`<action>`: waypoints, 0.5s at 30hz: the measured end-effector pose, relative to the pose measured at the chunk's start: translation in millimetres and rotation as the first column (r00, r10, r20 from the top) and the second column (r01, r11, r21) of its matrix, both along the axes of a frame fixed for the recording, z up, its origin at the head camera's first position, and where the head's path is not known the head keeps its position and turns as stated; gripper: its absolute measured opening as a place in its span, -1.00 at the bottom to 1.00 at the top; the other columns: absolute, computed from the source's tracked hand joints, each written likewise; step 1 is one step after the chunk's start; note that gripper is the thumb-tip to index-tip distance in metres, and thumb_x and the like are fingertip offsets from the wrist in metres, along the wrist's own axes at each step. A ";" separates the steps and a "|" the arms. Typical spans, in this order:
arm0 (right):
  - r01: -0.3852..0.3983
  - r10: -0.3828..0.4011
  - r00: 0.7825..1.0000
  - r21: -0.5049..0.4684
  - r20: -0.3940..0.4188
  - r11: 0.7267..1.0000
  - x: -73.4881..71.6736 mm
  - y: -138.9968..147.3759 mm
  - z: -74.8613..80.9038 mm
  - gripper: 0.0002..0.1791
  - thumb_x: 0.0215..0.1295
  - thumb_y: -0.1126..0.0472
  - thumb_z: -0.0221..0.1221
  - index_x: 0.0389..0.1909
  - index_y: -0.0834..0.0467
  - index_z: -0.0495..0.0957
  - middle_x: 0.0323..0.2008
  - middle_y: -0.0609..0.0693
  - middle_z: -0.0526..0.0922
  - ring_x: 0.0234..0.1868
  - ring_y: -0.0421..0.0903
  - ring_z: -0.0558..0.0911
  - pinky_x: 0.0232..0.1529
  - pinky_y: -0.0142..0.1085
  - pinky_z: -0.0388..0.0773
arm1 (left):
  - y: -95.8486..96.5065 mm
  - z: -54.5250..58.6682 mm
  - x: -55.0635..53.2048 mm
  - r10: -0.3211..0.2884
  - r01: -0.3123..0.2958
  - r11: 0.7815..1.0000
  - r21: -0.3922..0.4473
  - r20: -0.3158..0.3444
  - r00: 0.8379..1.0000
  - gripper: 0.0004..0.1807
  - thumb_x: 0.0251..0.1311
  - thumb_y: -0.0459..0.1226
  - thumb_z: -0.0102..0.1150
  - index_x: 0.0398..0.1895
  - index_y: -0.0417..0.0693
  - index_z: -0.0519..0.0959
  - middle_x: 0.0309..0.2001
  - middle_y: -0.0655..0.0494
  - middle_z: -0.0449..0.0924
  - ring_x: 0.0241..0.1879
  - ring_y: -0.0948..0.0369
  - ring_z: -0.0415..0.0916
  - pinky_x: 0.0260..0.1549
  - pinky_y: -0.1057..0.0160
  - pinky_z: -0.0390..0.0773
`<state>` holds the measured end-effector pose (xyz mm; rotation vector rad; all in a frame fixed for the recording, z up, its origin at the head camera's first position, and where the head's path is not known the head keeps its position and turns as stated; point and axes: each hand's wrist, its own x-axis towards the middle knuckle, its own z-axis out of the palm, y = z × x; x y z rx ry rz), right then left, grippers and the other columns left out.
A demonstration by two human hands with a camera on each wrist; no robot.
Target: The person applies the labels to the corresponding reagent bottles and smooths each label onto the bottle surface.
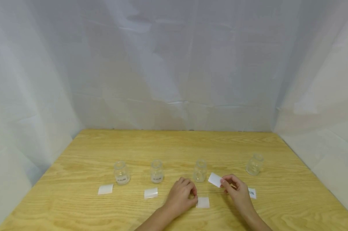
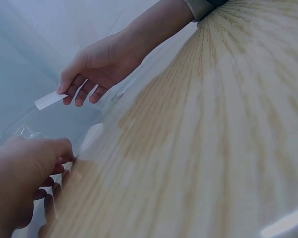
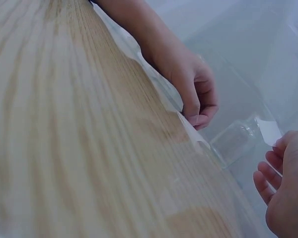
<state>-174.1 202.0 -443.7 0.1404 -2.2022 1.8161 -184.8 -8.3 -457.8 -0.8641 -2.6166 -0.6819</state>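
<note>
Plainly, white sheeting hangs behind four jars.

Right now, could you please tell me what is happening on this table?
A person's right hand pinches a white label above the table, while the left hand touches the edge of a paper slip. The two leftmost glass jars show printed text; the two jars further right show none. A printed label lies beside the right hand.

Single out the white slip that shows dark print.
The rightmost slip, on the table beside the right hand; no other slip shows any lettering.
</note>
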 end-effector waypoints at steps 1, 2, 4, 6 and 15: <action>0.000 0.000 1.000 0.000 0.001 1.000 0.1 0.3 0.0 -0.87 0.23 0.35 0.15 -0.31 0.37 0.51 -0.49 0.03 0.57 -0.50 -0.12 0.54 -0.54 -0.35 0.52 | 0.2 0.1 -0.1 0.000 0.000 1.000 0.003 0.000 1.000 -0.86 -0.09 -0.23 0.28 -0.57 0.12 0.47 -0.39 0.33 0.42 -0.28 0.31 0.31 -0.25 0.38 0.37; -0.002 0.002 1.000 0.001 0.001 1.000 0.2 0.7 -0.1 -0.87 0.24 0.34 0.15 -0.31 0.37 0.51 -0.49 0.04 0.57 -0.50 -0.11 0.54 -0.54 -0.35 0.53 | 0.4 0.1 -0.2 -0.002 0.002 1.000 0.007 0.001 1.000 -0.86 -0.09 -0.23 0.28 -0.57 0.11 0.47 -0.39 0.33 0.42 -0.28 0.31 0.31 -0.24 0.37 0.37; -0.004 0.004 1.000 0.005 -0.002 1.000 0.2 1.3 -0.4 -0.87 0.24 0.34 0.15 -0.31 0.37 0.51 -0.49 0.04 0.57 -0.51 -0.11 0.54 -0.54 -0.34 0.53 | 0.7 0.0 -0.4 -0.003 0.003 1.000 0.019 0.002 1.000 -0.87 -0.07 -0.23 0.27 -0.55 0.11 0.48 -0.39 0.33 0.42 -0.27 0.31 0.32 -0.24 0.37 0.37; -0.007 0.007 1.000 0.009 -0.007 1.000 0.0 1.7 -0.9 -0.87 0.24 0.34 0.15 -0.31 0.36 0.51 -0.49 0.05 0.57 -0.51 -0.10 0.53 -0.54 -0.34 0.53 | 0.9 -0.1 -0.6 -0.006 0.006 0.999 0.040 0.006 1.000 -0.89 -0.05 -0.24 0.26 -0.53 0.10 0.50 -0.40 0.34 0.42 -0.28 0.31 0.32 -0.25 0.37 0.37; -0.009 0.007 0.999 0.072 0.035 0.997 -4.0 -1.9 -5.9 -0.94 0.19 0.38 0.18 -0.40 0.34 0.53 -0.53 0.03 0.54 -0.54 -0.15 0.49 -0.60 -0.38 0.48 | 3.5 0.3 -0.2 -0.093 0.098 0.932 0.348 -0.030 0.995 -0.92 0.04 -0.34 0.25 -0.42 0.01 0.54 -0.37 0.30 0.48 -0.32 0.33 0.37 -0.32 0.43 0.45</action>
